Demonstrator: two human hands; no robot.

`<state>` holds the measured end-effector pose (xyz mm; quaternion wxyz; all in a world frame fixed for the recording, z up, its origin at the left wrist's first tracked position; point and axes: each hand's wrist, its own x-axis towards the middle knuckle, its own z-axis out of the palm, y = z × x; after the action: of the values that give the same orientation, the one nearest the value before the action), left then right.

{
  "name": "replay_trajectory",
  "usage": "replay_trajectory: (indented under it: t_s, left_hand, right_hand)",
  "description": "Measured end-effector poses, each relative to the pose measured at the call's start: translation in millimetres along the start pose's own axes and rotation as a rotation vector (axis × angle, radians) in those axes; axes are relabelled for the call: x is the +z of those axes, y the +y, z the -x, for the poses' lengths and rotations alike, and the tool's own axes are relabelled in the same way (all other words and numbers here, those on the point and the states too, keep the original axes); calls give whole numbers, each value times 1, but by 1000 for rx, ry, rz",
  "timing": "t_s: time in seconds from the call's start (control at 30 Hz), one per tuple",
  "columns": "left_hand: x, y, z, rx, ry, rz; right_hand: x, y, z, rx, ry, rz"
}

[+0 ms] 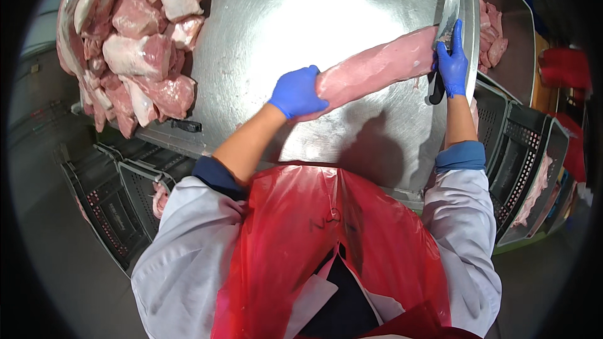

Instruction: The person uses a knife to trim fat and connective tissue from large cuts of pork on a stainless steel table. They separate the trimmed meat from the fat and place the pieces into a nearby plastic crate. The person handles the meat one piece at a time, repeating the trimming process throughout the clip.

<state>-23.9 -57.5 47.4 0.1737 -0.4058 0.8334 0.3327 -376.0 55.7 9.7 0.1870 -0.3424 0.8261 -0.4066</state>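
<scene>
A long, pale pink piece of pork loin (380,63) lies slantwise over the metal table. My left hand (299,93), in a blue glove, is closed around its nearer left end. Beside the other end is my right hand (453,66), also blue-gloved, shut on a knife (450,3). The blade points away from me, and the black handle end shows below the hand. One finger of that hand stretches up along the blade. The right fingertips are close to the loin's end; whether they also touch the meat I cannot tell.
A heap of raw meat pieces (141,50) covers the table's left side. Another black handle (186,125) lies by the near left edge. Dark crates (116,213) stand below on the left, more crates (518,150) on the right. A metal bin (521,50) with meat strips adjoins the table's right edge.
</scene>
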Motion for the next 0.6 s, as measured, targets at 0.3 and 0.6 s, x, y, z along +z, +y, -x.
replay_trajectory:
  t_s: [0.3,0.6]
  left_hand:
    - [70,24,31,260,608,-212]
    - [38,-127,9,-236,106,1258]
  right_hand:
    - [40,-68,132,-178,-638,389]
    - [-69,-13,296,-106,-810,367]
